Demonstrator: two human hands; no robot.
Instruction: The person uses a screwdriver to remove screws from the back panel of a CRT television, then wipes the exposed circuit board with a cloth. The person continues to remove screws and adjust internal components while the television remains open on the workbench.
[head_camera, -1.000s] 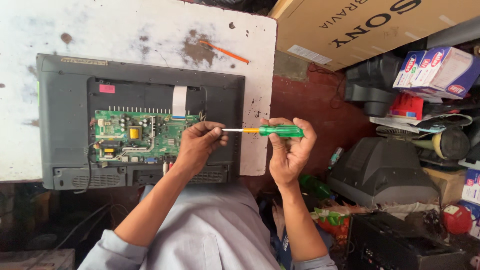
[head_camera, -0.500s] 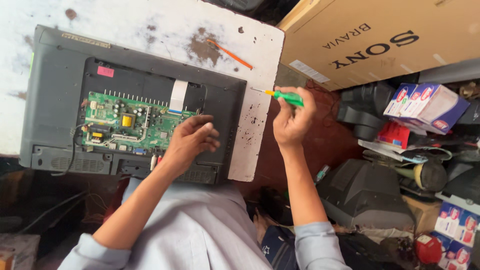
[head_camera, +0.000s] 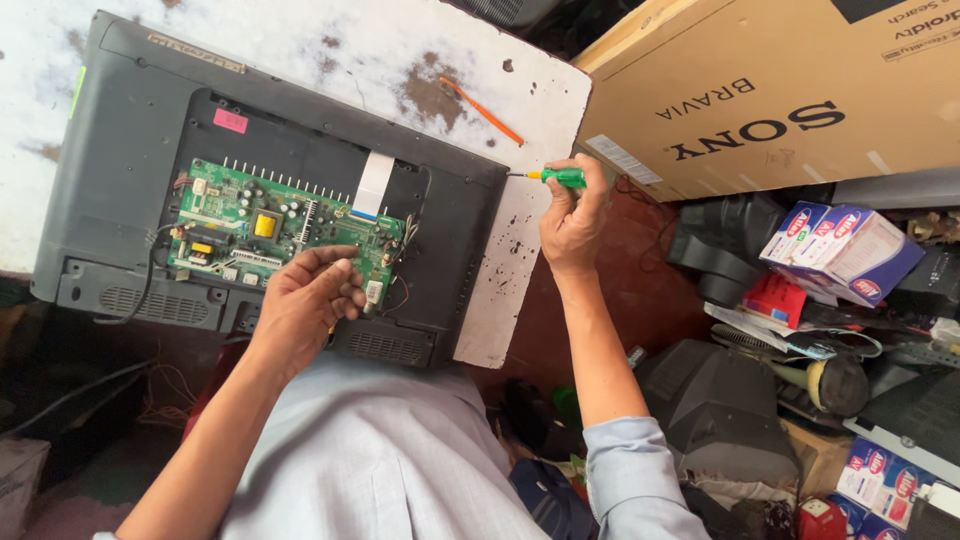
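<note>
Green screwdriver (head_camera: 562, 177) gripped in closed right hand (head_camera: 574, 222) at tabletop's right edge | left hand (head_camera: 305, 300) loosely curled, empty, fingertips on circuit board (head_camera: 280, 232)

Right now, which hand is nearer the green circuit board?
Left. The left hand rests on the green circuit board; the right hand holds a green screwdriver beyond the set's right edge.

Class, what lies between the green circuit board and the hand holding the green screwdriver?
In the head view, black casing and bare white tabletop.
</note>
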